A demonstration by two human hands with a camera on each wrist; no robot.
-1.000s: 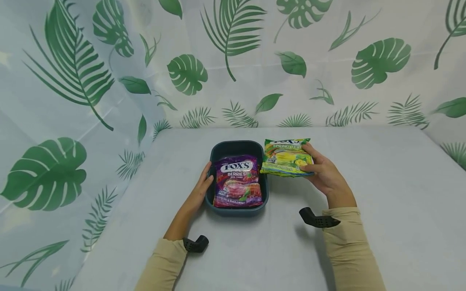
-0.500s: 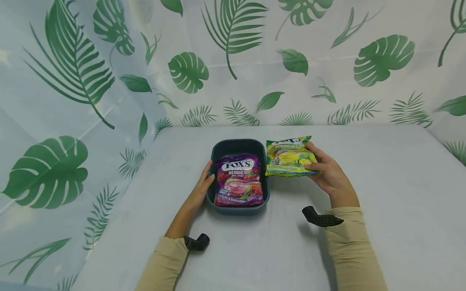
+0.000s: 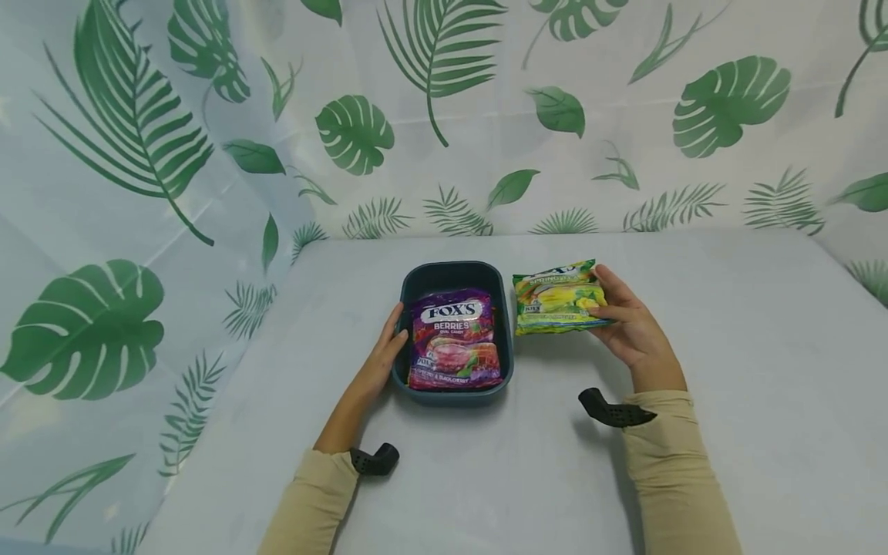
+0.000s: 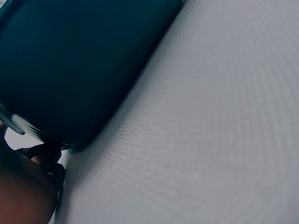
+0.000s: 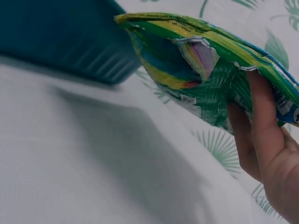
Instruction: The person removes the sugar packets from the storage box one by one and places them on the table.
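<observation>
Closest to me are my beige sleeves [image 3: 680, 478], with a black wrist piece [image 3: 375, 460] jutting from the left cuff and another black piece [image 3: 616, 410] from the right, all above the pale table [image 3: 520, 493]. Beyond them my left hand [image 3: 375, 366] lies against the left side of the dark teal bin [image 3: 451, 399]; the thumb and one finger reach its edge, but the others are hidden or too dark, so I cannot tell whether they curl round the wall or merely press on it. Inside the bin a purple candy packet [image 3: 454, 343] lies face up, its FOX'S and BERRIES lettering readable, the far part of the bin bare behind it. Out to the right, my right hand [image 3: 641, 339] has the yellow-green candy packet [image 3: 558, 299] clamped by its right end, thumb on the printed face and fingers behind. I hold that packet raised off the table, as the right wrist view shows, with a soft shadow [image 5: 135, 154] cast beneath; its left end sits just beside the bin's right rim, and I cannot tell whether they touch. Farthest off, past the table's back edge, hangs a white backdrop [image 3: 465, 166] printed with green leaves and fronds.
</observation>
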